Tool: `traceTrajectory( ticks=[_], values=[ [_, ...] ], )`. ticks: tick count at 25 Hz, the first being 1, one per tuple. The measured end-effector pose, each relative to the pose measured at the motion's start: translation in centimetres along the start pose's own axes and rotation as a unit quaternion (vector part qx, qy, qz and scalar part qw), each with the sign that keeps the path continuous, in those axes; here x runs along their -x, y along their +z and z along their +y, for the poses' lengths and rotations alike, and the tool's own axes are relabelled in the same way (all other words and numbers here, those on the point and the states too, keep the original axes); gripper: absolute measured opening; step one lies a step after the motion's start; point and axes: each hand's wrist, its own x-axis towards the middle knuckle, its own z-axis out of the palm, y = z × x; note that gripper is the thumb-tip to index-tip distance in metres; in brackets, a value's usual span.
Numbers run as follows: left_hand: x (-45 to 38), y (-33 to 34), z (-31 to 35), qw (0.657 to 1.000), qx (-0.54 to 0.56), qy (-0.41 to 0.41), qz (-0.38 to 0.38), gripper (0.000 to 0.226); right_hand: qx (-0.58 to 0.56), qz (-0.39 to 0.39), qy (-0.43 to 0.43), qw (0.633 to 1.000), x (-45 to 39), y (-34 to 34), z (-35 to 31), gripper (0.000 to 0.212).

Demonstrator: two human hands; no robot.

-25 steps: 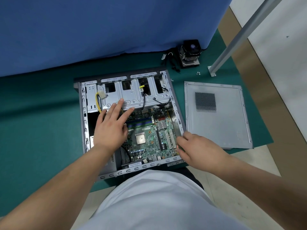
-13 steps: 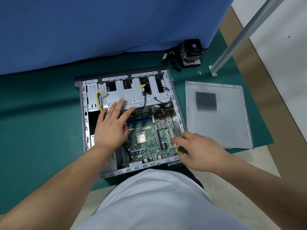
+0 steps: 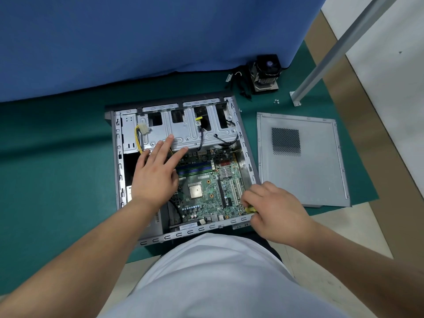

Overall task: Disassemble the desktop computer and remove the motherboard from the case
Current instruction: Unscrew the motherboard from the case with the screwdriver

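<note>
- The motherboard lies flat inside the open computer case, on the case floor below the drive cage. The case rests on a green mat.
- The side panel and the CPU cooler lie apart from the case, so the bare CPU is exposed.
- The left hand rests flat on the board's upper left area, fingers straight and released, tips reaching the drive cage edge.
- The right hand is curled at the board's lower right corner and pinches a small yellow-green object, probably a screwdriver handle; the tip is hidden.
- Handling judgement: the board is light, thin and stiff, but fragile. It likely flexes and cracks if levered from one corner.
- Recommended hold: grip opposite bare edges. Avoid the CPU, the blue memory slots and the small heatsink.
- Black cables hang near the upper edge; whether any remain plugged in cannot be told. Check before lifting.
</note>
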Motion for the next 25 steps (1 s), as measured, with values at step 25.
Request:
traceTrajectory(
  ticks=[25],
  values=[
    [0.0, -0.4, 0.2, 1.000, 0.003, -0.001, -0.002, 0.078, -0.049, 0.045, 0.061, 0.996, 0.1, 1.3, -0.1, 0.030]
  ],
)
